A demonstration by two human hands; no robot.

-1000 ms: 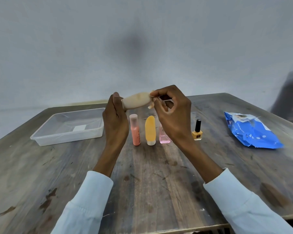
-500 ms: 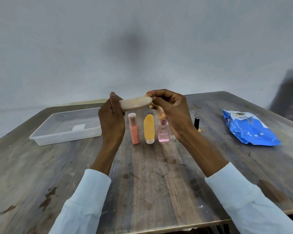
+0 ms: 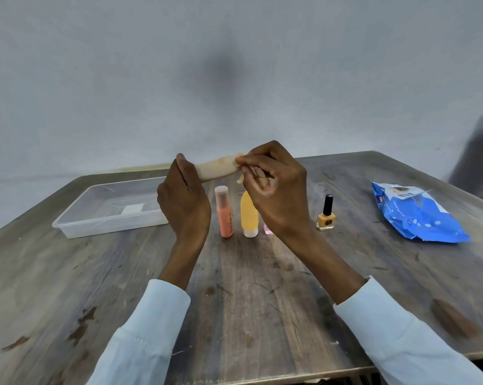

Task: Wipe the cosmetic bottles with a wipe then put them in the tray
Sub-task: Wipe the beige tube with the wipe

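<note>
1. Two pale sleeves [image 3: 140, 337] reach over the worn wooden table [image 3: 248, 315].
2. The left hand [image 3: 184, 204] grips one end of a beige bottle [image 3: 215, 169] held level in the air; the right hand [image 3: 276, 195] pinches a wipe [image 3: 253, 173] against its other end.
3. Below them stand a coral bottle [image 3: 225, 212] and a yellow tube [image 3: 248, 215]; a pink bottle [image 3: 268, 230] is mostly hidden by the right wrist.
4. A nail polish [image 3: 326, 213] stands to the right, with the blue wipes pack [image 3: 418, 215] beyond it.
5. The clear tray [image 3: 109, 226] lies to the left.

beige bottle [image 3: 216, 168] held sideways above the table; coral tube [image 3: 224, 211], yellow bottle [image 3: 249, 215], nail polish [image 3: 326, 213] upright in a row; clear tray [image 3: 109, 207] at ten o'clock.
</note>
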